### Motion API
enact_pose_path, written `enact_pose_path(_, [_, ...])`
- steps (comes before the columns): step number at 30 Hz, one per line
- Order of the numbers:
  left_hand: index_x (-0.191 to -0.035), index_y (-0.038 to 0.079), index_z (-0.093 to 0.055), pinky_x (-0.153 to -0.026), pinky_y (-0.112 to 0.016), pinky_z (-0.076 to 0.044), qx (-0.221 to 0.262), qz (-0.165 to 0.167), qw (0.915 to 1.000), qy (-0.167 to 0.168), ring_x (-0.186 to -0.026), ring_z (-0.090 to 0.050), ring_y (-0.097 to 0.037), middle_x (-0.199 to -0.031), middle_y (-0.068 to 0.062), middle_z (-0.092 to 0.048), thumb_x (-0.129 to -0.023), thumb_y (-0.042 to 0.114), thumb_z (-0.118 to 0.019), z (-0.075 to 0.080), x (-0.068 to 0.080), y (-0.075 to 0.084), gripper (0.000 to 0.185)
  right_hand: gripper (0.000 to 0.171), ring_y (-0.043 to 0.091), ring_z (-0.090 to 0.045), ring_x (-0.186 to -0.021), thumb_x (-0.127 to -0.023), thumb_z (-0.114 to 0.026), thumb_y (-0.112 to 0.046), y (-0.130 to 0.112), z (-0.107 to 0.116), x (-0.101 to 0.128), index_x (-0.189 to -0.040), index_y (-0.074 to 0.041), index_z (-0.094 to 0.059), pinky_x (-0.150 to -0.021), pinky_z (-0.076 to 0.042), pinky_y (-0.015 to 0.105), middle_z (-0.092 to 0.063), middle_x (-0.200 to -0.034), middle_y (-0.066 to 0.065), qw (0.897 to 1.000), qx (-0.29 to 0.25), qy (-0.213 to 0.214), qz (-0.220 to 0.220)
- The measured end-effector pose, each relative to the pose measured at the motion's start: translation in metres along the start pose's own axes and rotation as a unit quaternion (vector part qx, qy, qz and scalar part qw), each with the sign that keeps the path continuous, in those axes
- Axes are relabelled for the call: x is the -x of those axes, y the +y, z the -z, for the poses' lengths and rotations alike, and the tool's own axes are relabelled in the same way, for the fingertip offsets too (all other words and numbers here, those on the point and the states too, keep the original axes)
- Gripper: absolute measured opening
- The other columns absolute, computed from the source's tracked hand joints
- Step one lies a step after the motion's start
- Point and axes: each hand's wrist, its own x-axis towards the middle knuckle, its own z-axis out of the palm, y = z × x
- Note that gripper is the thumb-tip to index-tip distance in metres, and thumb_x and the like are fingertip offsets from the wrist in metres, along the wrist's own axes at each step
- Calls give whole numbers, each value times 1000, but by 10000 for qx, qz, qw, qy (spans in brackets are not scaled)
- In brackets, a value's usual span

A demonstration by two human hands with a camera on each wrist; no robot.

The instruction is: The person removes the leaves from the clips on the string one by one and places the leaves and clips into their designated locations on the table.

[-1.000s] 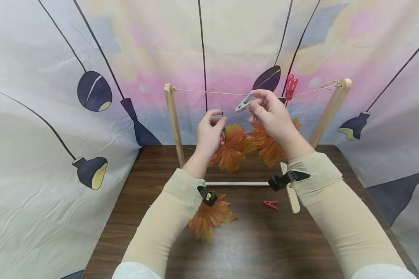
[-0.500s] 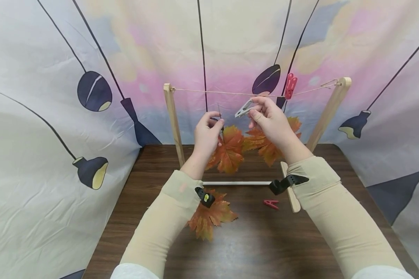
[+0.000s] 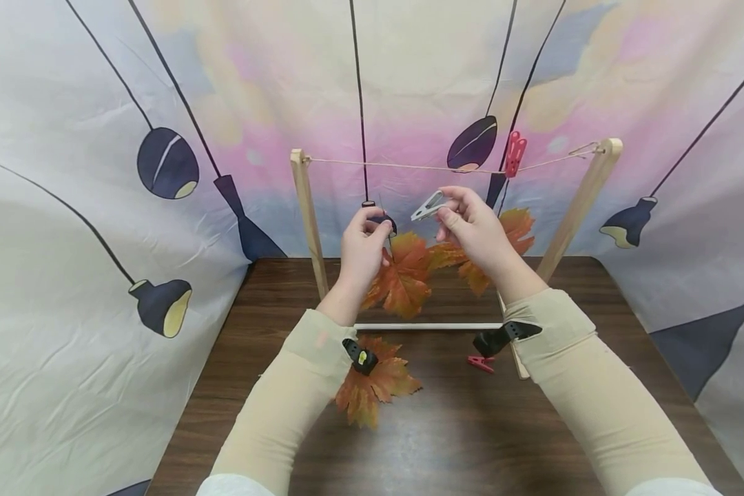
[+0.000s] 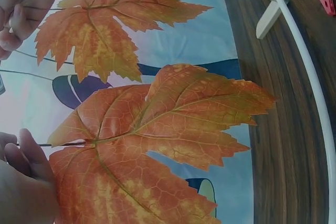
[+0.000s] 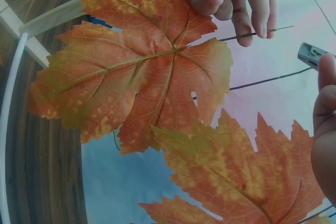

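Pale cloth (image 3: pixel 68 275) painted with dark hanging lamps drapes the back and both sides of a brown wood-grain desk (image 3: pixel 459 441). On the desk stands a frame with a left post (image 3: pixel 308 220) and a right post (image 3: pixel 579 207), both pale wood, a thin string (image 3: pixel 403 165) tied between their tops and a white rod (image 3: pixel 430 326) running low across. A red clothespin (image 3: pixel 516 154) sits on the string toward the right, and below it hangs an orange leaf (image 3: pixel 517 231), partly hidden by the right hand (image 3: pixel 474 224). That hand pinches a gray clothespin (image 3: pixel 428 206) between thumb and fingers, lower than the string in the head view and apart from it, the clip end pointing left. Across from it, the left hand (image 3: pixel 361 248) has thumb and fingers closed on the dark stem (image 5: pixel 247 35) of another orange leaf (image 3: pixel 403 275); the stem's tip sticks out past the fingers, and the blade spreads just right of the hand. Whether the two raised leaves touch, I cannot tell. Nearer, a third leaf (image 3: pixel 378 382) lies flat on the desk, partly covered by the left forearm and its black wrist camera (image 3: pixel 359 356). To its right, a second red clothespin (image 3: pixel 481 364) lies on the desk near the frame's right foot (image 3: pixel 520 362). Beige sleeves (image 3: pixel 285 406) cover both forearms.
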Motion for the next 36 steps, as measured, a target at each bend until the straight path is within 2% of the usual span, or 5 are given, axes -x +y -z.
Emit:
enact_pose_path(8, [-103, 6, -52, -42, -45, -45, -79, 165, 9998, 39, -31, -37, -12, -72, -6, -47, -86, 12, -54, 3, 4, -4, 19, 44, 13, -53, -62, -90, -43, -21, 8, 1, 5, -128, -4, -29, -53, -44, 26, -47, -96, 16, 9998, -168, -60, -1])
enact_pose_path(17, [-101, 12, -54, -34, -37, -43, 93, 142, 9996, 217, -32, -41, -19, -77, -10, -55, -84, 15, -56, 7, -6, -42, 17, 42, 13, -53, -61, -91, -43, -20, 22, -5, 12, -128, -5, -31, -46, -38, 22, -48, -95, 17, 9998, -159, -65, -92])
enact_pose_path(22, [-102, 16, -53, -34, -40, -44, -72, 113, 9994, 308, -32, -41, -21, -80, -12, -56, -85, 16, -56, 12, -6, -51, 18, 43, 16, -52, -61, -91, -43, -21, 31, -8, 18, -129, -5, -30, -44, -36, 24, -47, -95, 16, 9992, -270, -146, -251])
enact_pose_path(31, [-101, 16, -53, -34, -37, -43, 93, 198, 9992, 328, -34, -41, -16, -79, -8, -56, -85, 16, -56, 17, -3, -58, 16, 43, 14, -54, -61, -90, -46, -21, 43, -10, 25, -127, -4, -34, -49, -40, 23, -50, -95, 16, 9988, -301, -56, -392])
enact_pose_path(36, [-101, 16, -53, -33, -35, -43, 203, 344, 9986, 345, -33, -40, -16, -79, -8, -55, -85, 15, -55, 18, -1, -63, 16, 44, 16, -54, -64, -89, -47, -24, 47, -10, 30, -128, -7, -34, -60, -47, 23, -49, -100, 20, 9970, -485, -70, -600])
